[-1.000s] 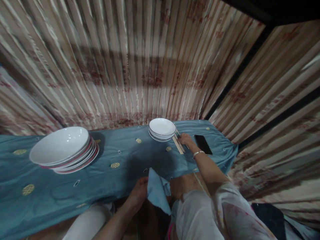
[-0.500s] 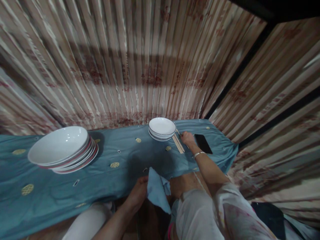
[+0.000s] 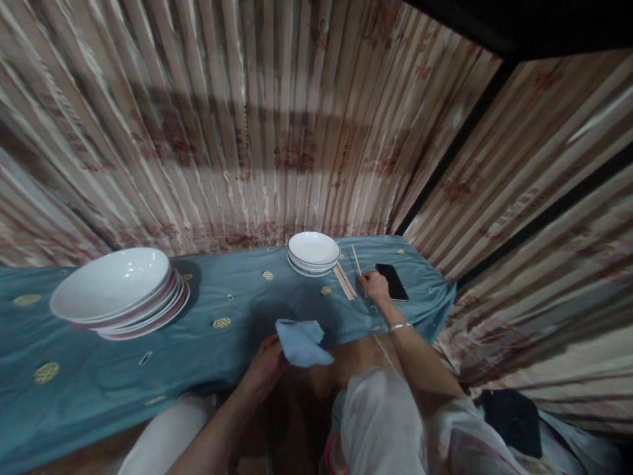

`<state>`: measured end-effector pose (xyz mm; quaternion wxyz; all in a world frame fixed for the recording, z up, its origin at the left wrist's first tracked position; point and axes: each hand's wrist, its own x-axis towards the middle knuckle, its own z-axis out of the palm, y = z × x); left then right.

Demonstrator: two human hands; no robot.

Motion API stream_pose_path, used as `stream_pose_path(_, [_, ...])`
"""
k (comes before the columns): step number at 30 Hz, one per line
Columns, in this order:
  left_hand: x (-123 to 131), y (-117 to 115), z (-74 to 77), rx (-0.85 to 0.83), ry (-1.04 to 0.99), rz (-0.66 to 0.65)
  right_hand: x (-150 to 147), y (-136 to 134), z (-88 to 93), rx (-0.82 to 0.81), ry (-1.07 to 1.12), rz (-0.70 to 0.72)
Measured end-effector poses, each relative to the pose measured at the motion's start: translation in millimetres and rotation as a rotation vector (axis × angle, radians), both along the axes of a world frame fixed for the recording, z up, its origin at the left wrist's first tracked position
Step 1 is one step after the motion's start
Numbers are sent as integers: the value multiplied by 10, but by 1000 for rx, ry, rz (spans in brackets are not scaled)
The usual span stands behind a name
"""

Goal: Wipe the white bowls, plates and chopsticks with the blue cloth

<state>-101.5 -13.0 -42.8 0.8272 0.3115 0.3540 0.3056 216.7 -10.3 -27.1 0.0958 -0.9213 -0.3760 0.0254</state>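
A light blue cloth [image 3: 304,343] hangs from my left hand [image 3: 268,359], whose fingers are closed on its left corner near the table's front edge. My right hand [image 3: 375,287] pinches a thin light chopstick [image 3: 357,260] above the tablecloth. Several chopsticks [image 3: 345,282] lie side by side just left of that hand. Right beside it is a black phone [image 3: 392,282], lying flat. Behind the chopsticks stands a small stack of white dishes [image 3: 314,249] with dark rims.
A larger stack of white bowls and plates [image 3: 119,290] is on the left of the blue patterned tablecloth [image 3: 198,356]. Pleated curtains [image 3: 277,132] rise behind and to the right, with dark frame bars [image 3: 459,138]. My knees are below the front edge.
The cloth in my left hand has lifted and now spreads more sideways. My right hand has shifted slightly toward me, and the chopstick it holds shows more clearly. The view has moved slightly right.
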Motion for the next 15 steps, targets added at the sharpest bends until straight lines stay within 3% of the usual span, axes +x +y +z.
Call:
stream_pose_path(5, [7, 75, 8, -9, -88, 70, -463, -364, 55, 169, 65, 120])
stream_pose_path(7, [6, 109, 7, -8, -110, 113, -776, -451, 58, 409, 221, 277])
stream_pose_path(9, [4, 145, -1, 0, -128, 151, -1121, -497, 61, 537, 405, 427])
stream_pose_path(12, [-2, 187, -27, 30, -133, 196, -1583, -508, 55, 553, 575, 571])
stream_pose_path(15, [-18, 195, -65, 63, -108, 211, -1866, -480, -4, 535, 596, 648])
